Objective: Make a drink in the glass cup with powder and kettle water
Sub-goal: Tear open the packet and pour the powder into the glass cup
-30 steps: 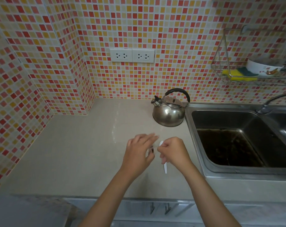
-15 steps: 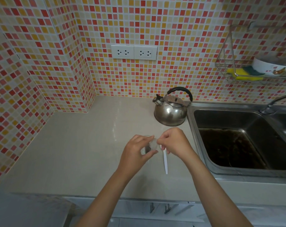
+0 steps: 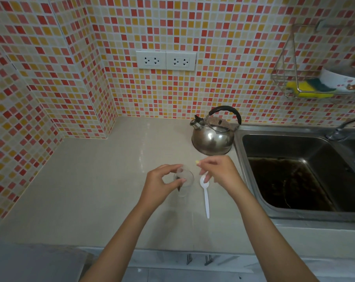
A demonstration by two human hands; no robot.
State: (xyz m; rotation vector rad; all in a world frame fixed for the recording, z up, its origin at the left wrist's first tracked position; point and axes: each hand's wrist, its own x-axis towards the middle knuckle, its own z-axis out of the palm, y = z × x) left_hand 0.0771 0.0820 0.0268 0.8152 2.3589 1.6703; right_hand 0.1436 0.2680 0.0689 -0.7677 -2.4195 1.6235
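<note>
Head camera looks down on a beige counter [image 3: 87, 180] in a corner tiled in red, orange and yellow. One glass cup [image 3: 183, 181] stands upright on the counter in front of the person; something small and dark shows low inside it, too blurred to tell what it is. The left hand [image 3: 160, 184] curls round the cup, thumb on the near side and fingers over the far rim. The right hand [image 3: 219, 171] hovers just right of the cup, above the counter, with thumb and forefinger pinched on a small yellowish scrap [image 3: 197, 162]; I cannot tell what the scrap is. One white plastic spoon [image 3: 206, 195] lies flat on the counter just beside the cup, bowl end partly under the right hand, handle pointing toward the person.

One steel kettle [image 3: 212, 137] with a black handle sits upright farther back, touching or nearly touching the sink's edge, well apart from the cup. What is in it cannot be seen.

One steel sink [image 3: 251, 192] fills the right side, its basin bottom stained dark brown, with one tap [image 3: 343, 127] at its far edge. One wire rack [image 3: 294, 78] hangs on the wall above, holding one yellow-and-green sponge [image 3: 308, 90] and one white bowl [image 3: 341, 78]. Two white wall sockets [image 3: 166, 60] sit side by side on the back wall.
</note>
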